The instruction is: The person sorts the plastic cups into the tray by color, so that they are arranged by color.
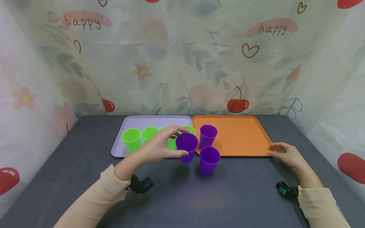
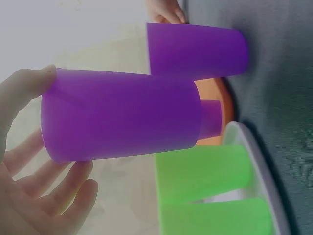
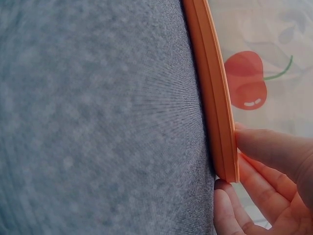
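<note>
My left hand (image 1: 158,144) grips a purple cup (image 1: 187,148) near its rim, thumb on one side and fingers on the other. That cup hangs upright just above the table, in front of the trays. A second purple cup (image 1: 209,161) stands on the table to its right. Behind that, a third purple cup (image 1: 208,134) is on the left end of the orange tray (image 1: 239,136). At the tray's front right corner, my right hand (image 1: 288,155) pinches the edge; the right wrist view shows the thumb on the orange rim (image 3: 212,98).
The lavender tray (image 1: 118,145) adjoins the orange one on the left. Several green cups (image 1: 132,140) stand in it, partly hidden behind my left hand. A dark cloth covers the table (image 1: 182,202); a patterned curtain (image 1: 176,63) hangs behind and at both sides.
</note>
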Tool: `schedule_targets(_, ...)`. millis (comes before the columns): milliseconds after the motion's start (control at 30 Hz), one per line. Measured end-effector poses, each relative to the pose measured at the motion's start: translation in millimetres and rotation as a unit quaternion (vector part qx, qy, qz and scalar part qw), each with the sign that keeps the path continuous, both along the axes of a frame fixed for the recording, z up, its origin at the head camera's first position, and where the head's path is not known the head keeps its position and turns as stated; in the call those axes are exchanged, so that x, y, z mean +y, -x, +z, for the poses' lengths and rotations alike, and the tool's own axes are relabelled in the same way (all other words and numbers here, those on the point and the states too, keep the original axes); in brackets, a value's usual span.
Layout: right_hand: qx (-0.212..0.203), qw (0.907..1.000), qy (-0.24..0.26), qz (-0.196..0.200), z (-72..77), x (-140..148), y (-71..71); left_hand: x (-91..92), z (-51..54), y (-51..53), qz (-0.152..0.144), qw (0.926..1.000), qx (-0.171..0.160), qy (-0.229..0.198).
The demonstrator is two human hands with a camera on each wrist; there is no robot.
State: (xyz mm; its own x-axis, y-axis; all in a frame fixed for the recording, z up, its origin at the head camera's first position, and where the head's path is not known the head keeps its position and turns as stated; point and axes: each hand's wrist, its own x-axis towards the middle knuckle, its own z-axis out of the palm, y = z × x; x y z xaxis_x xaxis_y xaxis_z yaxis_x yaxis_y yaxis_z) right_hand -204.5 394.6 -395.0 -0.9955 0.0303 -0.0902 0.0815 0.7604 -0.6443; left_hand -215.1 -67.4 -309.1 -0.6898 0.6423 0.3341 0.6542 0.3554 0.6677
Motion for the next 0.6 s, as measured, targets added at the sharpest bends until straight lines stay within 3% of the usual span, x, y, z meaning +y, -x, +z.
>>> schedule_targets(433, 0.001, 1.0000, 0.003, 0.001, 0.2, 0, -0.5, 7.4, 19.6, 4.9, -0.007, 0.9998, 0.018, -0.006)
schedule_targets(600, 0.000, 1.0000, 0.002, 0.001, 0.7, 0, -1.5, 9.7, 25.3, 6.5, 0.003, 0.9998, 0.019, -0.003)
